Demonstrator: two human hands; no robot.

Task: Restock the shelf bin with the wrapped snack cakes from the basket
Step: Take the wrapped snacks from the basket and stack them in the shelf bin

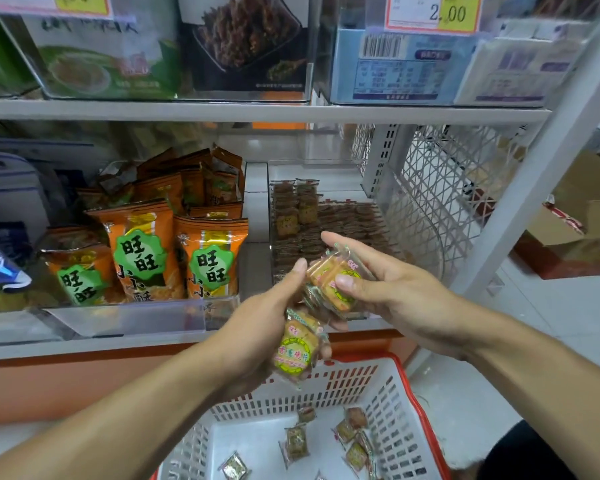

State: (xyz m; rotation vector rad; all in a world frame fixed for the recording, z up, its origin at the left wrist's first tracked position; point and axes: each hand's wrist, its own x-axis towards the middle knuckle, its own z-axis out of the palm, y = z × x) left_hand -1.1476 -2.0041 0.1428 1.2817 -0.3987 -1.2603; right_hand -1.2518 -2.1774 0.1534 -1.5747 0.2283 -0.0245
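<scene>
My left hand (271,327) grips a bunch of wrapped snack cakes (295,348) with yellow-green labels, just above the basket. My right hand (385,285) pinches the top cakes of that bunch (329,277), thumb on the label and fingers behind. Both hands meet in front of the clear shelf bin (388,202), which holds rows of brown wrapped cakes (326,223). Below, the white basket (326,386) with a red rim holds several loose wrapped cakes (297,441).
Orange snack bags (146,251) fill the bin to the left behind a clear front panel (125,317). A white lattice shelf end (444,188) and upright post (541,168) stand to the right. The shelf above (257,110) carries clear bins and price tags. Cardboard boxes (575,230) sit on the floor at right.
</scene>
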